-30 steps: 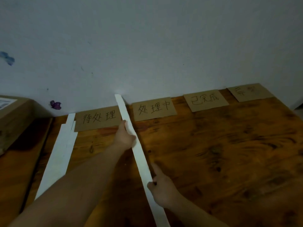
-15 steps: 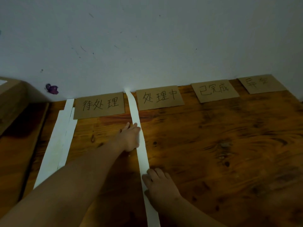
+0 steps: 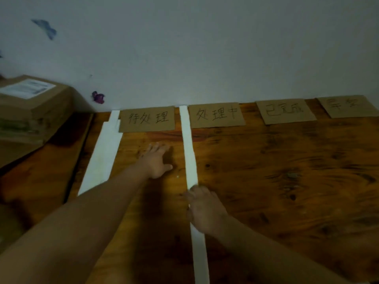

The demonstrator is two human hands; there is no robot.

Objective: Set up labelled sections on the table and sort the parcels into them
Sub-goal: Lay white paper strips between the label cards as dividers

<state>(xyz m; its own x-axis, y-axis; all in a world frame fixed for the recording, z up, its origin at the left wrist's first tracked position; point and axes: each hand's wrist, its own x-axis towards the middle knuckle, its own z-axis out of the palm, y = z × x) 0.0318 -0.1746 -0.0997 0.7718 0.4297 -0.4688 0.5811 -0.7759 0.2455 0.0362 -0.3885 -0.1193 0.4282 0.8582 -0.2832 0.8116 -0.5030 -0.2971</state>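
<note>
Labels, left to right along the wall edge of the tabletop [image 3: 287,181], four brown cardboard cards with dark handwriting:
- first card [image 3: 147,119]: 待处理
- second card [image 3: 216,115]: 处理中
- third card [image 3: 285,111]: 已完成
- fourth card [image 3: 346,106]: two characters, too blurred for us to read

Divider: one long white paper strip [image 3: 189,152] lies flat between the first and second cards. It runs from the wall edge towards us, with a slight bend along its length. We note a pile of similar white strips [image 3: 102,158] overlapping one another just left of the first card.

Hands: the left hand [image 3: 156,160] lies palm down on the bare wood, fingers spread, its grip wide and holding nothing. It is just beside the strip, with a gap between them. The right hand [image 3: 205,210] rests palm down on top of the strip nearer to us, covering its width. We see its grip loose and pressing, with nothing pinched.

Parcel: one brown cardboard box [image 3: 37,111] sits against the wall on the wooden surface left of the tabletop, well apart from the cards. Its top carries a white printed shipping label [image 3: 26,88], print unreadable.

Light is dim.
</note>
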